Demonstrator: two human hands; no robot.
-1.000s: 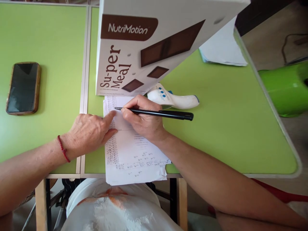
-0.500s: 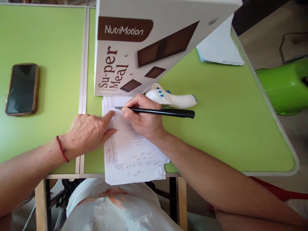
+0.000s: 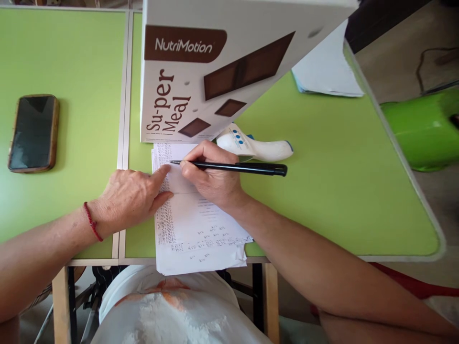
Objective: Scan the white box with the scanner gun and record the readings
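My right hand (image 3: 215, 177) is closed around a black pen (image 3: 251, 167), its tip touching or just above the paper near the upper left. Under both hands lies a stack of white paper sheets (image 3: 193, 220), covered with small handwriting along the left edge and the bottom. My left hand (image 3: 134, 193) rests at the left side of the sheets, index finger and thumb stretched apart on the page, the index fingertip close to the pen tip. The other fingers of that hand are curled. A red braided bracelet (image 3: 92, 222) circles the left wrist.
A tall white box (image 3: 179, 86) marked NutriMotion stands right behind the paper. Beside it lies a white handheld device (image 3: 265, 148) with blue buttons. A phone (image 3: 34, 134) is on the left of the green table (image 3: 322, 200), and folded papers (image 3: 326, 67) lie at the back right.
The pen and my right hand have shifted very slightly to the left. My left hand has stayed in place.
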